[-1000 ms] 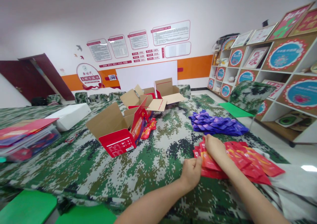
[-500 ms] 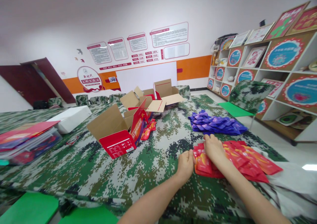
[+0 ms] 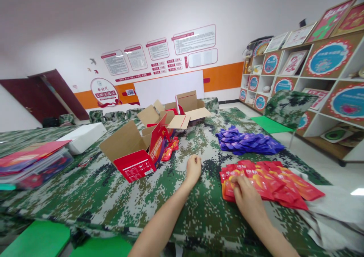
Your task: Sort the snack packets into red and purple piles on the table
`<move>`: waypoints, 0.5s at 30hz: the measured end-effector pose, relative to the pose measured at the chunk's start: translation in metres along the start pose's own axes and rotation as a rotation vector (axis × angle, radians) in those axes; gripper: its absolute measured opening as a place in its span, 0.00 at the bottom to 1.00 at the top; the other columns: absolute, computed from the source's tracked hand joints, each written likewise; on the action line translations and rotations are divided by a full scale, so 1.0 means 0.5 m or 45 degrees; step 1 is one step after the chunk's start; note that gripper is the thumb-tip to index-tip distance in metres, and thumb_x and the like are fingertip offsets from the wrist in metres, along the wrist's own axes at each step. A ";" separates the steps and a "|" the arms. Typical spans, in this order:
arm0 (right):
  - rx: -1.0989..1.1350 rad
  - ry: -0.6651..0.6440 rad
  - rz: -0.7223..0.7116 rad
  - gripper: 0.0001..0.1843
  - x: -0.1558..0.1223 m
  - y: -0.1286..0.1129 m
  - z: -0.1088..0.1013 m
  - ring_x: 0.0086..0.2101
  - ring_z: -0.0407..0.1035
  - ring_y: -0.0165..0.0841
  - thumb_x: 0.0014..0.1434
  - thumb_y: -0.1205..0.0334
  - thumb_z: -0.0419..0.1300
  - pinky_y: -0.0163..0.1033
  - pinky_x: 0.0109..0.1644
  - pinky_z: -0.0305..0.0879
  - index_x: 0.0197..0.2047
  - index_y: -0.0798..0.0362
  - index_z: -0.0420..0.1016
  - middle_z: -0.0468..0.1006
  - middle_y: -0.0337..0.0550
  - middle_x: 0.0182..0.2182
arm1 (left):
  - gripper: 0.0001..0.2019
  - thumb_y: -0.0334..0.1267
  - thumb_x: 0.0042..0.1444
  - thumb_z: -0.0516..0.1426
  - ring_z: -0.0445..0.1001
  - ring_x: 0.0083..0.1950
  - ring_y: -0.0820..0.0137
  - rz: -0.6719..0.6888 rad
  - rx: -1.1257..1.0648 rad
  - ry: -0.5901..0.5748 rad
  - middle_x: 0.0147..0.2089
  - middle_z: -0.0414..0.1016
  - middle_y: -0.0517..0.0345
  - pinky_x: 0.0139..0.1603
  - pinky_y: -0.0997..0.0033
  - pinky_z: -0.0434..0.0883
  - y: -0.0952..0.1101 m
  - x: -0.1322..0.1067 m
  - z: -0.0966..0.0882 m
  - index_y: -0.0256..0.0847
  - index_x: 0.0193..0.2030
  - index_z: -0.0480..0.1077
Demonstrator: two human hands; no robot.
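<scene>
Overlapping red foil packets with orange fruit pictures [image 3: 267,179] lie in a row on the right of the camouflage-patterned tablecloth [image 3: 165,200]. My right hand [image 3: 250,198] is at the near left end of that row, its fingers bent and closed around the lower edge of a packet. Some of its fingertips are hidden. Away to the left, my left hand [image 3: 194,170] is over bare cloth with its fingers curled in, and nothing shows in it. Blue-purple packets [image 3: 247,141] are heaped just beyond the red ones.
Open red cardboard boxes [image 3: 135,164] stand mid-table, with a few red packets [image 3: 170,149] beside them. A clear plastic bin [image 3: 42,170] and a white box [image 3: 82,137] sit at left. Grey-white cloth [image 3: 338,211] hangs at the right edge, near a green-seated chair [image 3: 271,124].
My left hand has left the red packets and moved left over the cloth. My right hand has drawn back towards me, to the near side of the row.
</scene>
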State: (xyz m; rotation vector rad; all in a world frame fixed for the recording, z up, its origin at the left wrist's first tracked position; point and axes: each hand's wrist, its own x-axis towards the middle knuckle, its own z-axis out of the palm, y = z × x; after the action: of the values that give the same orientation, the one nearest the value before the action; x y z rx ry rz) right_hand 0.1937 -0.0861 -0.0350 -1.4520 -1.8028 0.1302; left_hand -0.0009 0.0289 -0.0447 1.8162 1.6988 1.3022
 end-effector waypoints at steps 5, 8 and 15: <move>0.134 0.051 -0.032 0.05 -0.037 -0.025 0.017 0.36 0.64 0.34 0.61 0.68 0.46 0.40 0.40 0.60 0.35 0.50 0.61 0.67 0.41 0.32 | 0.09 0.32 0.55 0.47 0.67 0.48 0.66 -0.038 0.472 0.208 0.41 0.70 0.51 0.50 0.64 0.62 -0.058 0.046 -0.043 0.39 0.37 0.68; 0.170 0.061 -0.077 0.05 -0.059 -0.025 0.030 0.34 0.63 0.33 0.61 0.68 0.47 0.39 0.39 0.60 0.34 0.50 0.61 0.67 0.40 0.30 | 0.12 0.31 0.55 0.47 0.62 0.57 0.62 -0.043 0.690 0.298 0.51 0.67 0.47 0.59 0.58 0.57 -0.093 0.048 -0.060 0.38 0.43 0.67; 0.133 0.217 -0.247 0.05 -0.079 -0.012 0.031 0.36 0.64 0.33 0.59 0.70 0.51 0.40 0.42 0.60 0.35 0.51 0.63 0.68 0.41 0.32 | 0.25 0.38 0.57 0.47 0.47 0.67 0.54 -0.215 0.960 0.314 0.66 0.52 0.38 0.64 0.46 0.43 -0.169 0.065 -0.072 0.32 0.60 0.56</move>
State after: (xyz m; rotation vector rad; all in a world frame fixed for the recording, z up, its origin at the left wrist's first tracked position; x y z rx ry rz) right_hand 0.1802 -0.1158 -0.0625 -1.1731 -1.7586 0.0014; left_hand -0.0846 0.0664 -0.0771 1.8447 2.6763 0.8982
